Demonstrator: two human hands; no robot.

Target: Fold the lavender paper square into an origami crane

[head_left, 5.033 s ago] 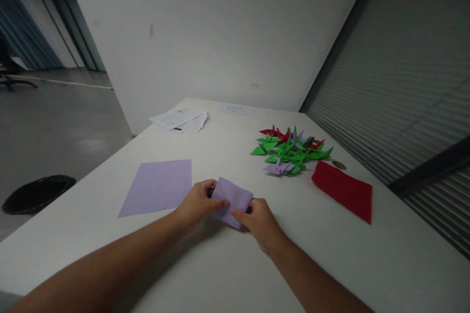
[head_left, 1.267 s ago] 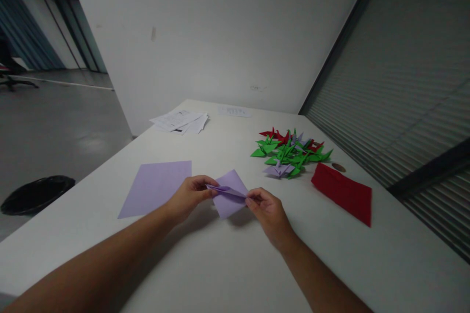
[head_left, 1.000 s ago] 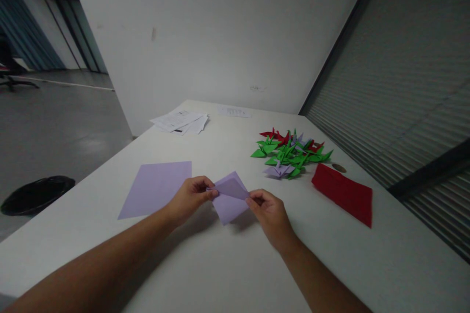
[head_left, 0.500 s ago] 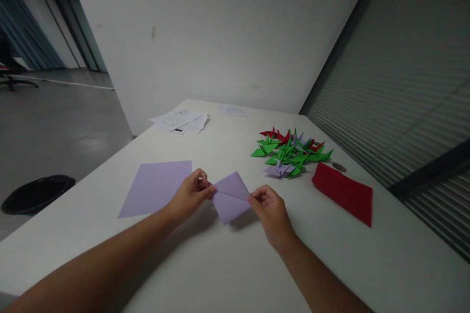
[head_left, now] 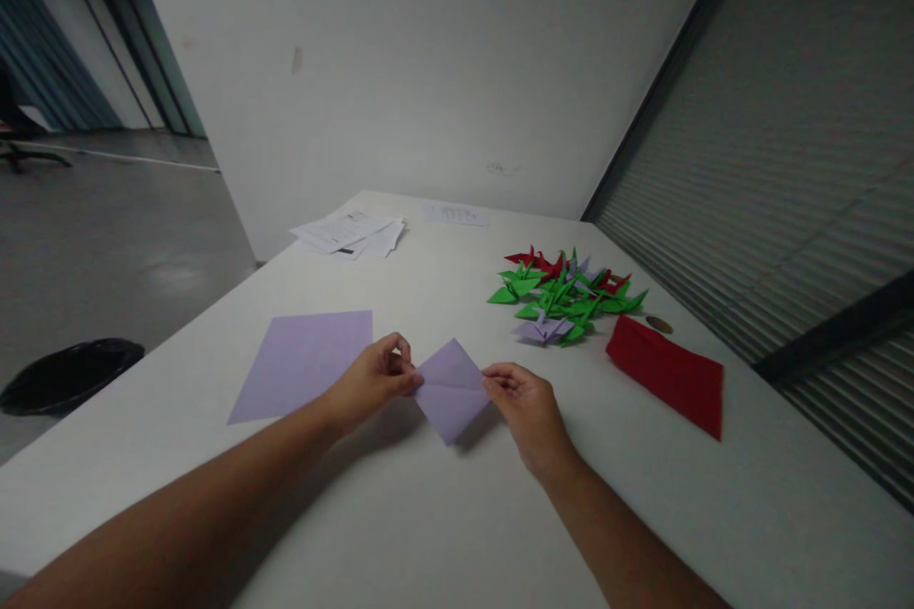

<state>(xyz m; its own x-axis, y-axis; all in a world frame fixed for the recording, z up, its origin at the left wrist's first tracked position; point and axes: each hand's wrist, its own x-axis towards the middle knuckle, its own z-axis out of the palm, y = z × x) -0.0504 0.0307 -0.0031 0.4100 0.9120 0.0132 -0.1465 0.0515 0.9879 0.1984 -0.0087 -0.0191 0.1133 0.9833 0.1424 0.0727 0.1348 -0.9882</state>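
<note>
A small purple origami paper (head_left: pixel 451 392), creased across its middle, is held up just above the table in a diamond position. My left hand (head_left: pixel 377 373) pinches its left corner between thumb and fingers. At the opposite corner, the thumb and fingers of my right hand (head_left: pixel 526 409) are closed on the same paper. Flat on the table, partly behind my left hand and forearm, lies a larger purple sheet (head_left: pixel 307 357).
Several folded paper cranes (head_left: pixel 564 295) in green, red and purple are heaped at the back right. Nearer lie red paper (head_left: pixel 671 376) and a small round brown object (head_left: pixel 658 324). Printed papers (head_left: pixel 343 230) rest at the back left of the white table (head_left: pixel 428 533); a black-lined bin (head_left: pixel 71 376) stands left.
The purple paper has turned slightly between my hands, its lower corner shifting right and down, and its faces look flatter. Both hands keep their pinch.
</note>
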